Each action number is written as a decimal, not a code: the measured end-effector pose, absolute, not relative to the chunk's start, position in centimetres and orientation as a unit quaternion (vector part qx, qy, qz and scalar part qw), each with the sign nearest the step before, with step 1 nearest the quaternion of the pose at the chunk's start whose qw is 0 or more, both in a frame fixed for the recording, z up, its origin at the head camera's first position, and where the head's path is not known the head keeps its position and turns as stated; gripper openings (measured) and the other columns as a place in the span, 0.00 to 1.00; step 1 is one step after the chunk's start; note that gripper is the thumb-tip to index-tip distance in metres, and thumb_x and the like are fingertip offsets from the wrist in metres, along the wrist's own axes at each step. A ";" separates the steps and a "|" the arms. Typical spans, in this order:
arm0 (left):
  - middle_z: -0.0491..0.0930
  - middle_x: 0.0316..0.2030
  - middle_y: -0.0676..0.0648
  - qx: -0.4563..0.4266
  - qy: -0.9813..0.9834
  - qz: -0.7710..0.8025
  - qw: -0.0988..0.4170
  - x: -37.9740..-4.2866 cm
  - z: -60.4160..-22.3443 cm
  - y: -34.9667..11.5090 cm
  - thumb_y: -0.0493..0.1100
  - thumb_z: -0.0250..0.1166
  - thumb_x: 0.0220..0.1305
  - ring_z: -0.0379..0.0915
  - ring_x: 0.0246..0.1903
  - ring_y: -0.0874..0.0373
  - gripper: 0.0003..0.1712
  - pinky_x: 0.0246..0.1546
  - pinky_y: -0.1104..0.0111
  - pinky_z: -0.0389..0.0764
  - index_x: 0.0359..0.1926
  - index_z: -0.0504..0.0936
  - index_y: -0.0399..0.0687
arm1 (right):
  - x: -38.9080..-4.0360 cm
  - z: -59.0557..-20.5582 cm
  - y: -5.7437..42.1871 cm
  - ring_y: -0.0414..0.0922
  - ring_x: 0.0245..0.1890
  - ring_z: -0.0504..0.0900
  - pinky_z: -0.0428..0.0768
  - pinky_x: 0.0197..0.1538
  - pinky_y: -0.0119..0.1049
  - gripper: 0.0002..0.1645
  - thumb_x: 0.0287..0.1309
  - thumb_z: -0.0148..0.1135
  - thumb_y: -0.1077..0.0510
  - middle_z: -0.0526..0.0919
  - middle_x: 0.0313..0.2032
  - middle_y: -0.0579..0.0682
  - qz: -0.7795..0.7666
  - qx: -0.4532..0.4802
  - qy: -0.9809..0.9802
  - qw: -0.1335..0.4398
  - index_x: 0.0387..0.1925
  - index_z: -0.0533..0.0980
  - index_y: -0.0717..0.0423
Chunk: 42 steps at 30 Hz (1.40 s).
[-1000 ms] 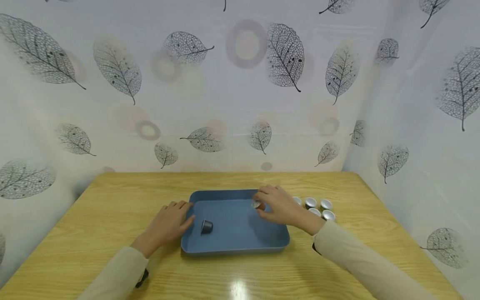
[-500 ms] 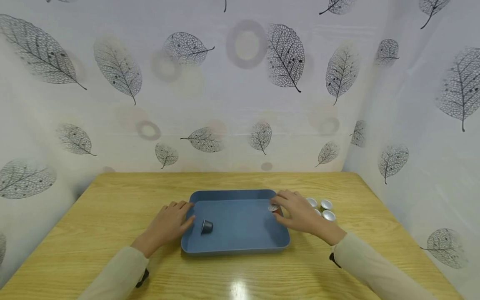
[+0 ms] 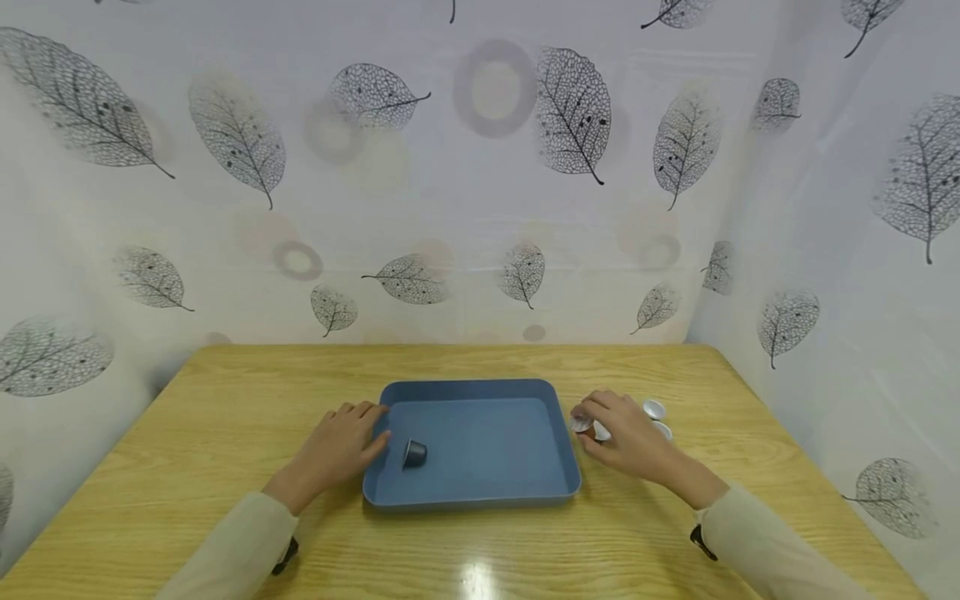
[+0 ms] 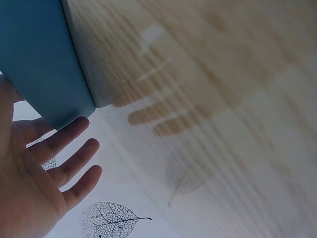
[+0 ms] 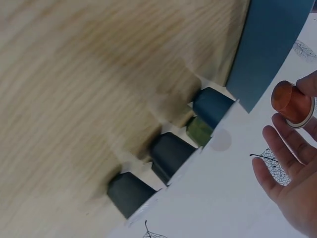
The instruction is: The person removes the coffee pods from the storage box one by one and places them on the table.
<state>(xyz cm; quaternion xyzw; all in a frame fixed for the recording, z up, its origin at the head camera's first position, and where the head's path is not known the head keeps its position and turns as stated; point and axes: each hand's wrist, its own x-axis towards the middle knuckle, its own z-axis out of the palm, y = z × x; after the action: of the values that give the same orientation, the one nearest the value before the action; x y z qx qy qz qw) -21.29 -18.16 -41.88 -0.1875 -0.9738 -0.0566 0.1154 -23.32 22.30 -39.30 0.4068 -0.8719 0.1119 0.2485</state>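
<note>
My right hand [image 3: 626, 437] pinches an orange-brown coffee capsule [image 5: 292, 103] between thumb and fingers, its silver lid tilted toward the head camera. It is held just to the right of the blue-grey tray [image 3: 480, 503], near a group of capsules. A dark grey capsule [image 3: 415, 454] lies on its side in the tray's left part. At the tray's left rim my left hand [image 3: 333, 446] touches the edge, with its fingers [image 4: 81, 183] extended in the left wrist view.
Several capsules stand lid up right of the tray, partly hidden by my right hand in the head view; a dark blue one [image 5: 213, 106] and a black one [image 5: 171, 156] show in the right wrist view. A leaf-patterned curtain [image 3: 465, 208] hangs behind the wooden table [image 3: 247, 383].
My right hand has carried the orange-brown capsule rightward from over the tray to beyond its right rim. The left hand and the dark grey capsule have stayed in place.
</note>
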 end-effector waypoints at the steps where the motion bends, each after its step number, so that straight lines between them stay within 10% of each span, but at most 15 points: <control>1: 0.77 0.49 0.43 -0.188 -0.974 -0.056 0.115 -21.3 -41.9 -18.2 0.53 0.56 0.62 0.72 0.47 0.45 0.24 0.43 0.50 0.73 0.53 0.74 0.43 | -23.3 -39.4 22.5 0.37 0.33 0.73 0.70 0.33 0.35 0.15 0.41 0.68 0.57 0.77 0.33 0.43 0.110 0.407 -0.872 0.249 0.36 0.78 0.52; 42: 0.77 0.48 0.43 -0.189 -0.972 -0.061 0.121 -21.3 -41.9 -18.0 0.52 0.57 0.61 0.73 0.46 0.45 0.23 0.43 0.50 0.73 0.53 0.75 0.42 | -21.8 -41.8 25.0 0.41 0.37 0.75 0.74 0.39 0.39 0.23 0.28 0.76 0.56 0.79 0.35 0.44 0.104 0.407 -0.866 0.270 0.34 0.78 0.53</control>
<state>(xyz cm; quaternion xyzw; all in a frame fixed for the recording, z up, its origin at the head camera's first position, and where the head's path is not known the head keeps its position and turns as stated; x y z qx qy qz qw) -21.26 -18.02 -41.87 -0.1893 -0.9725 -0.0615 0.1211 -21.84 24.99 -41.76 0.4071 -0.8664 0.1042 0.2696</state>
